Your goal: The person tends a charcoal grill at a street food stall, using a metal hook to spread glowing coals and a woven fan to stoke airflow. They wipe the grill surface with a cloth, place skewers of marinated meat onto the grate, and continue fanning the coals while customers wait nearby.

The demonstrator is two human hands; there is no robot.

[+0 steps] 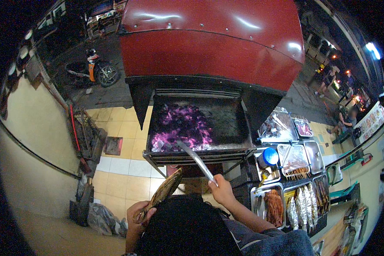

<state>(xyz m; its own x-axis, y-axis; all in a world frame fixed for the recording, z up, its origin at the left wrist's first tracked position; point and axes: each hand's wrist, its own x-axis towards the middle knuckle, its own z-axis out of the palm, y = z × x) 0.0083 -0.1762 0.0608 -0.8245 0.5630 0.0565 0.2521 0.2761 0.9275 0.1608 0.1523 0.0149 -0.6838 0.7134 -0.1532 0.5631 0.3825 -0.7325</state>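
Observation:
My right hand (222,190) grips the near end of long metal tongs (196,160). Their far end lies among glowing charcoal (184,128), which appears purple here, at the left and middle of a grill (228,121). Whether the tips hold a coal cannot be made out. In my left hand (139,214) is a woven hand fan (166,188), held by its handle and seen nearly edge-on, short of the grill's front edge. The dark top of my head covers the middle foreground.
Over the grill hangs a red metal hood (211,51). At right stand trays with red meat (273,208), foil-wrapped items (302,204) and skewers (296,172), plus a blue-lidded container (268,156). A motorcycle (96,70) is parked beyond. A plastic bag (104,219) lies at left.

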